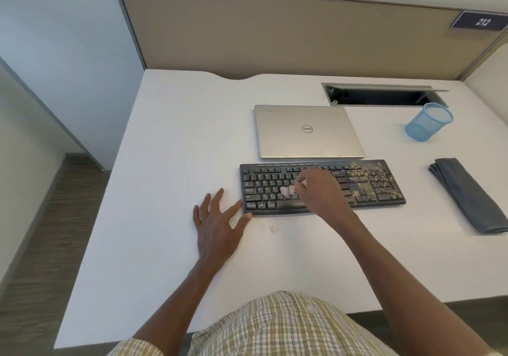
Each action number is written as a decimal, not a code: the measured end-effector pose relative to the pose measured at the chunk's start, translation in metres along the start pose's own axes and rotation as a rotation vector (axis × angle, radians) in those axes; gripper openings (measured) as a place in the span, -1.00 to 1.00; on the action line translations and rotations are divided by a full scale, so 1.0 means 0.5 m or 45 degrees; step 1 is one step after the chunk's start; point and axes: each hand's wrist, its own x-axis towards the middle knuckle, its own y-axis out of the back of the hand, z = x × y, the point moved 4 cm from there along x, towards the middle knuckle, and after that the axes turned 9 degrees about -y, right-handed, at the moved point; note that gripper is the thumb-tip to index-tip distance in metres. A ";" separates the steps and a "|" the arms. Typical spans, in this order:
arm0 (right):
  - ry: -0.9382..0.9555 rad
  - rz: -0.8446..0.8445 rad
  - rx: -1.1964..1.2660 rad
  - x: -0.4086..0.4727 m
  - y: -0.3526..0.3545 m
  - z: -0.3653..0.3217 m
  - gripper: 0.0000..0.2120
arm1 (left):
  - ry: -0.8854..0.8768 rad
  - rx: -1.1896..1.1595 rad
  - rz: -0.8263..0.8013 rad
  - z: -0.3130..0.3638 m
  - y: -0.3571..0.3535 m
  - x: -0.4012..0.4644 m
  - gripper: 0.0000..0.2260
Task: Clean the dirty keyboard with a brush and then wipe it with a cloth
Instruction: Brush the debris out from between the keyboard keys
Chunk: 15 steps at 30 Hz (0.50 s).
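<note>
Brushing is mid-go: right hand point(316, 188) grips the small brush point(287, 190), bristles down on the letter keys of the keyboard point(321, 186). Left hand point(217, 218) lies open on the counter point(165, 163), fingertips against the board's near-left corner, probably to stop it sliding. Crumbs sit past the right hand on the numpad. Folded cloth point(470, 193) waits further right, untouched.

One keyboard point(321, 186), one brush point(288, 190), one cloth point(470, 193), one laptop point(308, 131), one cup point(428, 122)
</note>
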 end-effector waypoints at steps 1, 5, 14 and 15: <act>0.000 -0.026 -0.016 0.005 0.005 -0.001 -0.79 | 0.000 -0.001 0.004 0.000 -0.001 0.000 -0.50; 0.012 0.005 -0.056 0.022 0.018 -0.013 -0.77 | -0.014 0.009 0.026 -0.004 -0.004 0.000 -0.49; 0.060 -0.056 -0.264 0.029 0.013 -0.030 -0.75 | -0.019 0.008 0.024 -0.002 -0.003 -0.001 -0.50; 0.066 -0.091 -0.269 0.028 0.013 -0.031 -0.75 | -0.019 0.013 0.024 -0.002 -0.003 -0.001 -0.50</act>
